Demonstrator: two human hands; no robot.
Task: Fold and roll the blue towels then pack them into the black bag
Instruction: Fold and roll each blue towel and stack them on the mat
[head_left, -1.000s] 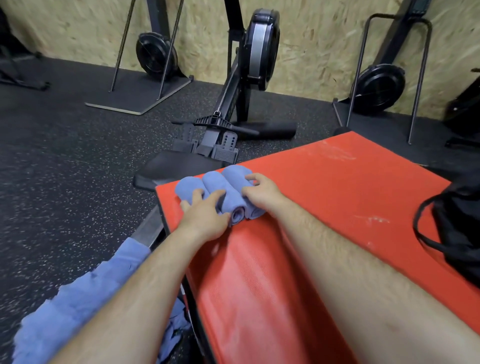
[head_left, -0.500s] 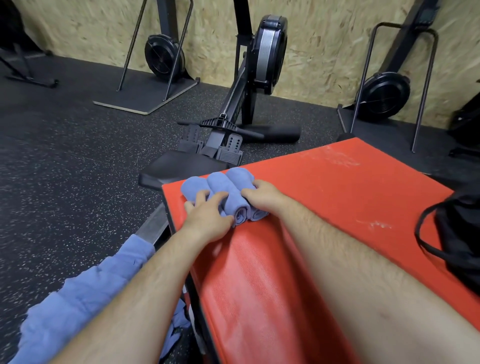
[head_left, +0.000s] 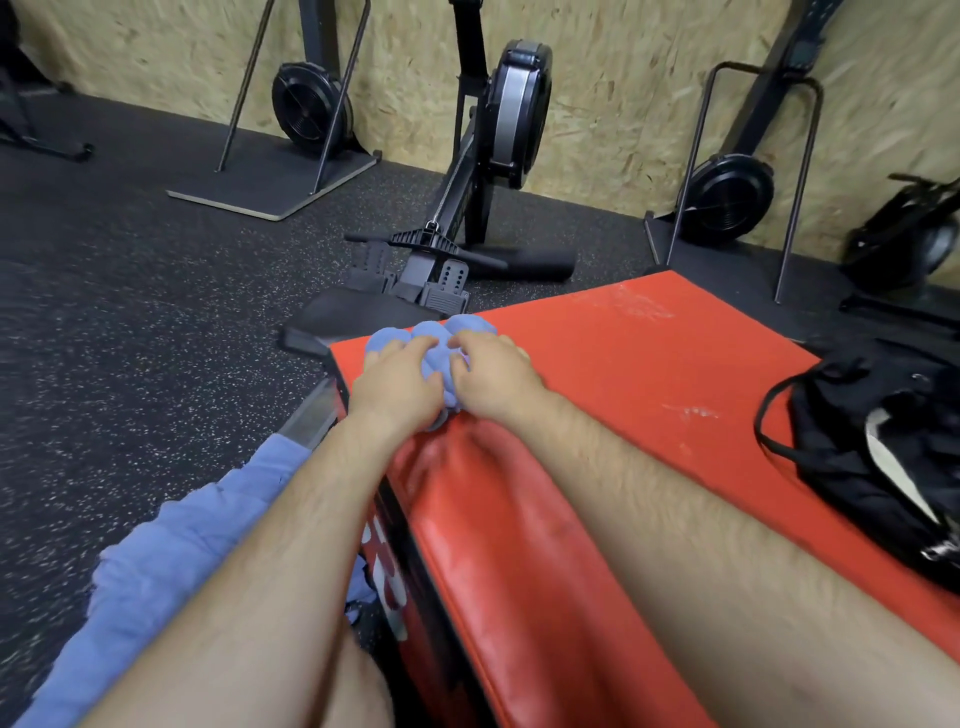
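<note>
Fingers (head_left: 411, 347) tighter round three blue rolls (head_left: 470, 325)

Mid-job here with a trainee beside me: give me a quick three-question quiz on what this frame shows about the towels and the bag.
1. True or false: the rolled towels are already inside the black bag.
2. How many rolls do the left hand and right hand grip together? A) two B) three C) five
3. Fill in: the bag lies on the red pad at the person's ____ side.

Key: 1 false, they sit at the pad's far left corner, apart from the bag; 2 B; 3 right.
</note>
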